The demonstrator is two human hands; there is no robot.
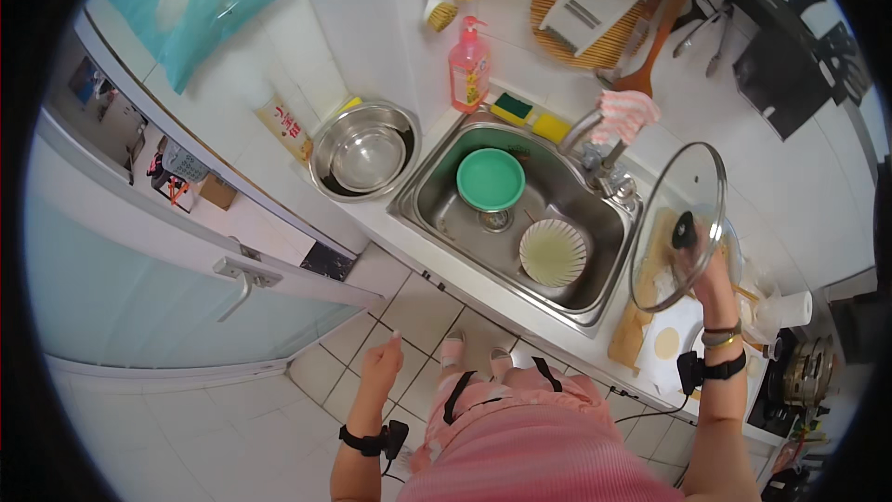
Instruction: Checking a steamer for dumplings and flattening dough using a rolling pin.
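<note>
My right hand holds a round glass lid with a steel rim and a black knob, tilted up over the counter right of the sink. Part of its fingers shows only through or behind the glass. Under the lid are a wooden board and a white sheet with a pale round of dough-like stuff on it. My left hand hangs over the floor in front of the sink, its fingers curled in and one digit sticking up. Nothing shows in it.
The steel sink holds a green basin and a ribbed bowl of cloudy liquid. Nested steel bowls stand to its left. A striped cloth hangs on the faucet. A glazed door stands at the left.
</note>
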